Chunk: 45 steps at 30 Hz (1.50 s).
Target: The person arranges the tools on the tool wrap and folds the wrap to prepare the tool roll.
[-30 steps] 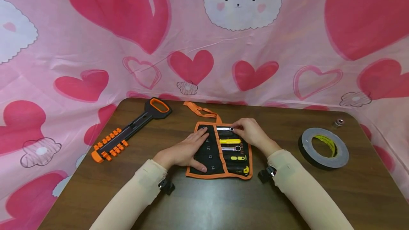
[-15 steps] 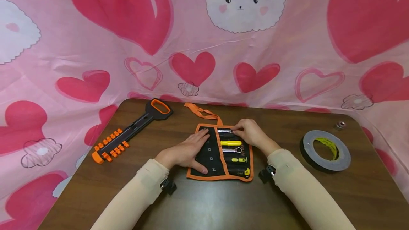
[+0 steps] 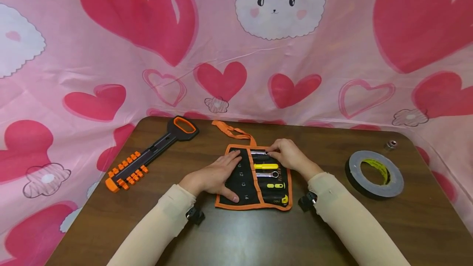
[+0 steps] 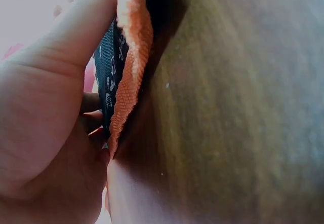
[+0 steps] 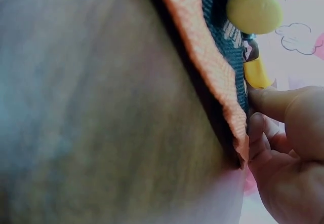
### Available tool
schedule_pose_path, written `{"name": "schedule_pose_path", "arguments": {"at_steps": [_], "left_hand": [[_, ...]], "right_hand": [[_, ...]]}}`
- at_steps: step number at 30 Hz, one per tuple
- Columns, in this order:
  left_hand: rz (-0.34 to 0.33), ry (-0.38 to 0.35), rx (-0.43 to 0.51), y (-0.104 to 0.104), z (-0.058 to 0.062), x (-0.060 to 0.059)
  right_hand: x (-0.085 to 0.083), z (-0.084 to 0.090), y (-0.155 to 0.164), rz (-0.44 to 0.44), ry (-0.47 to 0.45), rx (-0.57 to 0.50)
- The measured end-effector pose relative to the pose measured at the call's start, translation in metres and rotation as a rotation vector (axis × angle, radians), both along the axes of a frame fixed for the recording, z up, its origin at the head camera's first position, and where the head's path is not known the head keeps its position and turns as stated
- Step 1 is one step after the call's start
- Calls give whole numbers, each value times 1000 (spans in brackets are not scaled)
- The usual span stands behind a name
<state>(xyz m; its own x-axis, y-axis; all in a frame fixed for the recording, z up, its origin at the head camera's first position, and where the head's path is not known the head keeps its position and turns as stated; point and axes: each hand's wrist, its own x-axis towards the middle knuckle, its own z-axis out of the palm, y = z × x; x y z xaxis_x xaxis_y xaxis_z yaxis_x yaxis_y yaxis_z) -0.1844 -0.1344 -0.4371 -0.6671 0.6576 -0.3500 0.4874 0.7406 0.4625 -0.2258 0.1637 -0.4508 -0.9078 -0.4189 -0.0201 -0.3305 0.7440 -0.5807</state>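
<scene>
A black tool pouch with orange edging [image 3: 248, 180] lies unrolled on the table, its left panel printed with numbers. My left hand [image 3: 212, 172] rests on that panel, fingers extended and thumb spread near the lower edge. At the topmost pocket, my right hand [image 3: 291, 156] pinches the end of a silver wrench [image 3: 258, 152]; the fingertips cover that end. Below it in the pouch sit a yellow-handled tool [image 3: 267, 166], a second wrench with a ring end [image 3: 272, 174], and black-and-yellow handles [image 3: 275, 185]. The right wrist view shows the right fingers [image 5: 273, 105] at the pouch's edge.
An orange strap [image 3: 236, 132] trails from the pouch's top. To the left lies a black holder with orange clips and a loop handle [image 3: 148, 153]. A roll of grey tape [image 3: 393, 175] and a small metal socket [image 3: 391, 145] are at the right. A pink heart-print cloth hangs behind.
The right fingertips have shifted slightly over the top wrench, covering the ring end that showed earlier. The left hand stays in place on the pouch.
</scene>
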Motion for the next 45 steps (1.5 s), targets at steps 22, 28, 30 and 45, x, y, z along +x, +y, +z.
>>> {"name": "schedule_pose_path", "arguments": {"at_steps": [22, 28, 30, 45], "left_hand": [[-4, 22, -24, 3, 0, -3], [-5, 10, -2, 3, 1, -3], [2, 4, -2, 3, 2, -3], [44, 65, 90, -12, 9, 3]], "right_hand": [[53, 21, 33, -10, 52, -46], [76, 23, 38, -12, 63, -74], [84, 23, 39, -7, 63, -84], [130, 15, 40, 55, 73, -184]]}}
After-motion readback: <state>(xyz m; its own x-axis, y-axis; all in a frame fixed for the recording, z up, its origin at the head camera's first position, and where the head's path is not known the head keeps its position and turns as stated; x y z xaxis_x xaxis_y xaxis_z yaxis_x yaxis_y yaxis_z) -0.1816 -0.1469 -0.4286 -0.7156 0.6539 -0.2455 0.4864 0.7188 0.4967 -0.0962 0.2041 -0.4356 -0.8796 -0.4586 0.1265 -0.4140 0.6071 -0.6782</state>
